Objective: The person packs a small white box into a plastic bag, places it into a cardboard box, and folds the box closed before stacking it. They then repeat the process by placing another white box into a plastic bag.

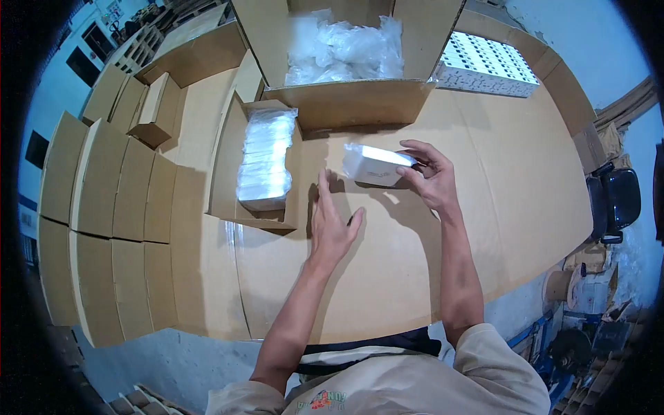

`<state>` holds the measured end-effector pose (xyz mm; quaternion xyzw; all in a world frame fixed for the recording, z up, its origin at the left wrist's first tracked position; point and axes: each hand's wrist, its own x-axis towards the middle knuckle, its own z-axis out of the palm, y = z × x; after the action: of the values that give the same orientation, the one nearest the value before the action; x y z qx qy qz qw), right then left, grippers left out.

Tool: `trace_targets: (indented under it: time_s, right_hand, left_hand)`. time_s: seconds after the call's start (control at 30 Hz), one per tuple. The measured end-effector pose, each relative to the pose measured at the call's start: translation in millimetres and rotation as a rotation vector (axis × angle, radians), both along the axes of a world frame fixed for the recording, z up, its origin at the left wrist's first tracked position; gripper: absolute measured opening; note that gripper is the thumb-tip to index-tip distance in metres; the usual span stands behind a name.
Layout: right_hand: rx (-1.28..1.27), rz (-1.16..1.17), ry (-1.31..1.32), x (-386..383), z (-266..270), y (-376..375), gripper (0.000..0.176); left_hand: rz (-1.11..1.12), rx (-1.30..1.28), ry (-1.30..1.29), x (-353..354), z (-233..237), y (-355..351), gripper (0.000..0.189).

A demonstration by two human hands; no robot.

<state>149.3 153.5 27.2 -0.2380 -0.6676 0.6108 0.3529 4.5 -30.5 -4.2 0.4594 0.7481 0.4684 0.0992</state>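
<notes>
My right hand (433,174) grips one end of a small white box (377,166), whose other end is covered by a clear plastic bag. It is held over the cardboard-covered table. My left hand (333,225) is open, its fingers stretched forward and thumb apart, beside an open carton (293,200). Inside that carton stands a row of several plastic-wrapped white boxes (265,162). Behind it, a larger open carton (363,104) contains a heap of clear plastic bags (346,48).
Closed brown cartons (124,200) are stacked at the left. A block of white boxes with dark marks (487,62) lies at the back right. Upright cardboard (564,79) edges the table (512,207). A black chair (615,200) stands to the right.
</notes>
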Motion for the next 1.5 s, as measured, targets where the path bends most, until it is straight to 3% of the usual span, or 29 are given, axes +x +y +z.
trace_targets:
  time_s: [0.13,0.3,0.43,0.53,0.57,0.67,0.7,0.83,1.03,1.23,1.33,1.5]
  right_hand:
    - [-0.064,0.012,0.099,-10,-3,-5,0.049]
    - [-0.033,0.108,0.311,-37,1,-46,0.044]
    - [-0.081,0.126,0.379,-64,11,-91,0.040]
    - [0.018,0.120,0.375,-82,13,-113,0.040]
    - [-0.064,0.127,0.421,-88,14,-121,0.038]
    - [0.114,0.148,0.348,-98,9,-128,0.035]
    - [0.042,0.123,0.335,-100,11,-134,0.033]
    - [0.499,0.132,0.160,-101,30,-132,0.038]
    - [0.839,0.236,-0.032,-108,54,-139,0.039]
    - [0.918,0.463,-0.230,-113,70,-131,0.041]
    - [0.848,0.508,-0.277,-115,68,-129,0.044]
    - [0.943,0.521,-0.275,-114,53,-129,0.043]
  left_hand:
    - [-0.078,-0.170,0.254,11,-1,-44,0.083]
    - [-0.159,-0.317,0.300,27,18,-95,0.073]
    - [-0.182,-0.404,0.311,35,28,-127,0.068]
    - [-0.181,-0.415,0.295,38,28,-146,0.062]
    - [-0.182,-0.413,0.296,39,27,-150,0.061]
    - [-0.182,-0.409,0.292,37,27,-156,0.059]
    - [-0.186,-0.404,0.284,36,27,-155,0.060]
    - [-0.190,-0.402,0.328,34,30,-154,0.060]
    - [-0.192,-0.394,0.303,33,28,-154,0.061]
    - [-0.195,-0.385,0.308,32,30,-154,0.059]
    - [-0.200,-0.384,0.314,32,29,-154,0.058]
    - [-0.196,-0.375,0.306,33,26,-154,0.057]
